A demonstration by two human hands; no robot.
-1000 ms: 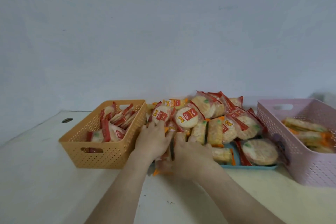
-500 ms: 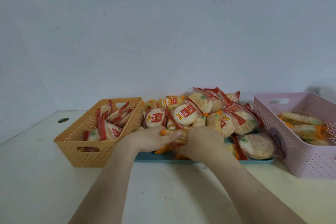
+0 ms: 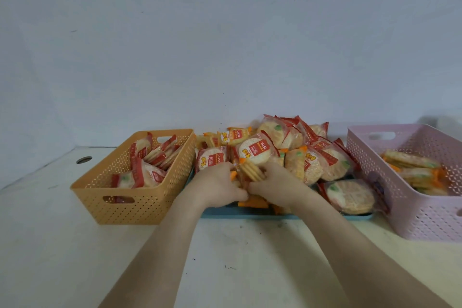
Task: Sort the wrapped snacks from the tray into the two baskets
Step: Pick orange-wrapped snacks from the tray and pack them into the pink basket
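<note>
Across the table, at the tray's near edge, your left hand and right hand meet, both with fingers curled around an orange-wrapped packet. The fingertips themselves are hidden.

Just above the tray's front rim, the packet stands on edge. Its ribbed cracker side faces you, and its long axis runs roughly along the tray, dipping toward the right end.

Expect it to be light, with a slick, crinkly film and brittle crackers inside. Take it by the flat faces or by the crimped wrapper ends and don't squeeze, since pressure on the edges would likely snap the contents.

Behind it, the pile of snacks heaps high over the tray's middle and looks loose enough to slide if you tug.

Left of the tray is the orange basket, holding red-wrapped rounds. Right of the tray, the pink basket holds orange-wrapped packs, so that looks like this packet's destination.
</note>
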